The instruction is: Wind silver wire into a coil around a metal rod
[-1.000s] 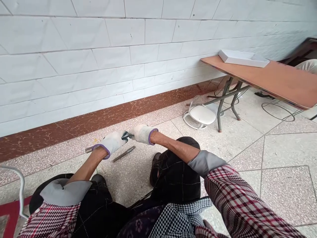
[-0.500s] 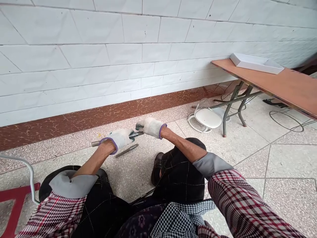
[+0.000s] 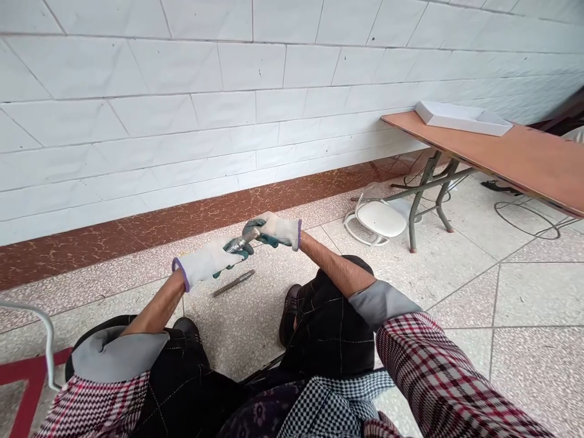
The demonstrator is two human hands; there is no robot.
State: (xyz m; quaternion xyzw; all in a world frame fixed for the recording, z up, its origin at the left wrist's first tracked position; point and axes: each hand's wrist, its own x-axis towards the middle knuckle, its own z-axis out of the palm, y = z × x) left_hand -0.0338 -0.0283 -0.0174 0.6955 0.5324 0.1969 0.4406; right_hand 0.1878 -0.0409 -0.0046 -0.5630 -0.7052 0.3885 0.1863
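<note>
Two gloved hands meet low over a speckled terrazzo floor (image 3: 538,304), in front of the person's black checked trousers. At far left, a bent white tube (image 3: 45,340) curves up beside a red floor stripe (image 3: 27,389). Above them, a brown marbled skirting band (image 3: 137,246) runs under a white tiled wall (image 3: 182,103).

The left hand (image 3: 205,263), in a white knit glove with a purple cuff, has its green-coated fingers (image 3: 239,253) curled closely around a short threaded steel rod (image 3: 236,246). The right hand (image 3: 274,231) closes just as narrowly on the rod's other end, so the rod sits between the two hands, held in the air. Directly below lies a dark metal bar (image 3: 233,283), apart from both gloves.

Further right are the person's right knee (image 3: 331,328) and a dark leather shoe (image 3: 289,313). Beyond them, a white stool seat on looped legs (image 3: 381,219) sits tilted against a leg of a folding table (image 3: 515,149). A white shallow tray (image 3: 463,118) rests on the orange tabletop, and a coil of black cable (image 3: 524,220) lies on the floor beneath.
</note>
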